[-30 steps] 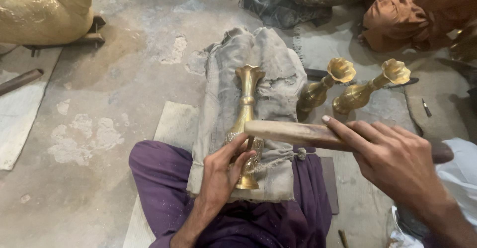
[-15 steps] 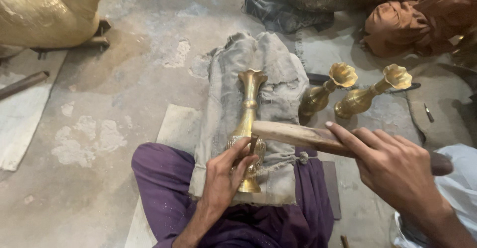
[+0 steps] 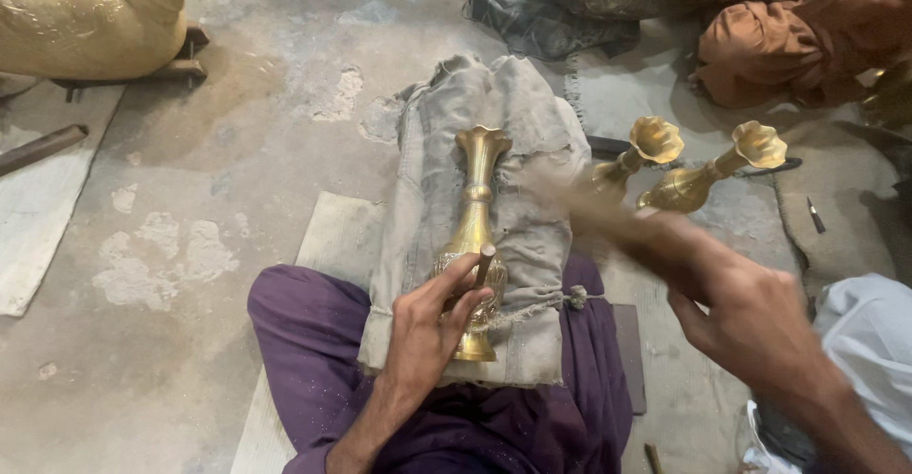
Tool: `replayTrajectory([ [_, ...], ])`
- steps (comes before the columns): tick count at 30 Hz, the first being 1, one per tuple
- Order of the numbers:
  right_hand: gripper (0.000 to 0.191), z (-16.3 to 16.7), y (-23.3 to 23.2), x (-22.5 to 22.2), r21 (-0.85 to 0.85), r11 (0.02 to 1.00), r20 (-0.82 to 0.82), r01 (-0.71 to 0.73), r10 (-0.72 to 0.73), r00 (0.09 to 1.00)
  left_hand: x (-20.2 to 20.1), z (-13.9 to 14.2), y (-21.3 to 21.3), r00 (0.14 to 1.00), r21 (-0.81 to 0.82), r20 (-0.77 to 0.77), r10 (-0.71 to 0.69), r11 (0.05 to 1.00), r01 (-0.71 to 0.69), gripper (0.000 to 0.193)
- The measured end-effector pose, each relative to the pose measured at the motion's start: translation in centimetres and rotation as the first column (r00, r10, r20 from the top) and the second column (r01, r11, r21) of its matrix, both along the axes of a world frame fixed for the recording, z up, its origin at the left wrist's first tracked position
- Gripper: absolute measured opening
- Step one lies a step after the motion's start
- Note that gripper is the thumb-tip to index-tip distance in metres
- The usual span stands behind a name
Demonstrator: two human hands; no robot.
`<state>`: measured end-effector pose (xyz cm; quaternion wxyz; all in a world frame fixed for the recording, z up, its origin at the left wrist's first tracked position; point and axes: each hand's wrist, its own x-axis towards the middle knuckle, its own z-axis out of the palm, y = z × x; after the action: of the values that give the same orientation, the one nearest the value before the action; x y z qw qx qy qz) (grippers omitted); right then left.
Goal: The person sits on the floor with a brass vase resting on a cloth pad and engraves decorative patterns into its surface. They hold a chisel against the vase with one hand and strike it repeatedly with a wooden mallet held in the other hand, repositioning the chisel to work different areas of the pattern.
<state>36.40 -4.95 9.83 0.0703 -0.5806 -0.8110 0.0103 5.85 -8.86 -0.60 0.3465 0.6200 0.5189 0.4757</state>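
A tall brass vase [image 3: 475, 210] lies lengthwise on a grey cloth pad [image 3: 532, 151] that rests over my purple-trousered leg [image 3: 304, 360]. My left hand [image 3: 426, 331] steadies the vase's round belly and pinches a short punch tool [image 3: 484, 263] upright against the metal. My right hand [image 3: 750, 317] is raised to the right of the pad, gripping a wooden mallet [image 3: 579, 210] that shows only as a blurred streak above the cloth.
Two more brass vases [image 3: 635, 159] [image 3: 711, 172] lie on the floor right of the pad. A large brass vessel [image 3: 95, 18] sits at the top left. Brown bundled cloth [image 3: 798, 28] and dark fabric [image 3: 532, 13] lie at the back. A white sheet [image 3: 47, 218] covers the floor on the left.
The mallet rested across the vase before; now my right hand has swung it up and to the right, blurred. The left hand keeps its place on the vase.
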Motion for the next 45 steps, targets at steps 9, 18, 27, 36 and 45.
replayTrajectory([
  [9, 0.047, -1.1, -0.3, 0.5, 0.088, 0.991, 0.043, -0.098, 0.094, 0.995, 0.0, -0.1, -0.1, 0.999, 0.059, -0.039, 0.005, 0.998, -0.002, 0.045],
  [18, 0.067, 0.1, -0.9, -0.4, 0.199, 0.967, 0.212, -0.160, 0.117, 0.970, -0.1, 0.2, -0.2, 1.000, 0.105, -0.020, 0.003, 0.995, -0.001, 0.042],
  [27, 0.067, 0.4, -0.7, -0.6, 0.222, 0.963, 0.027, -0.153, 0.151, 0.988, 0.0, -0.4, -0.1, 1.000, 0.037, 0.000, 0.001, 0.999, -0.001, 0.044],
  [36, 0.063, -0.5, -0.6, -0.2, 0.227, 0.962, -0.029, -0.153, 0.163, 0.986, 0.0, -0.7, -0.3, 1.000, 0.064, -0.013, 0.001, 0.998, 0.000, 0.043],
  [45, 0.064, 0.6, -0.9, -0.6, 0.253, 0.951, -0.048, -0.175, 0.193, 0.980, -0.1, -0.1, -0.4, 1.000, 0.104, -0.019, 0.001, 0.995, 0.001, 0.040],
])
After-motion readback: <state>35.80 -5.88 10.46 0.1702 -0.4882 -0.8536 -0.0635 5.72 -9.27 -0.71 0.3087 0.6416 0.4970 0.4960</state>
